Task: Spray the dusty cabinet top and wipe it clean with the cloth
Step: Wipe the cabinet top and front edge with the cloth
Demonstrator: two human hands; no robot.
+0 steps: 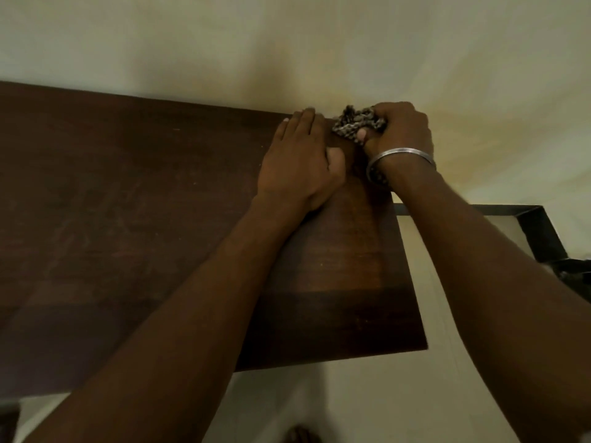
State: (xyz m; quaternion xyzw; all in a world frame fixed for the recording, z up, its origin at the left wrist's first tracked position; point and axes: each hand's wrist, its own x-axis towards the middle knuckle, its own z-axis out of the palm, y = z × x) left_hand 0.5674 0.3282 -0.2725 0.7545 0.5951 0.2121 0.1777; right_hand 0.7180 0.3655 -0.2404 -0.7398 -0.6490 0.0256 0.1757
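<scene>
The patterned cloth [353,124] sits bunched at the far right corner of the cabinet top [128,203], hard against the wall [287,43]. The right hand [399,129] has its fingers curled tightly round it, a metal bangle [399,153] on the wrist. Just beside it the left hand [300,158] lies flat on the wood, fingers straight and close together, holding nothing, seemingly bracing. No spray bottle is in sight, so I judge this to be the wiping step. Pale specks and dull smears show across the wide stretch of top to the left, which looks unwiped. The next move, I'd say, calls for drawing the cloth leftward under steady pressure, with the left hand shifting clear. A dark frame [540,231] stands off to the right.
</scene>
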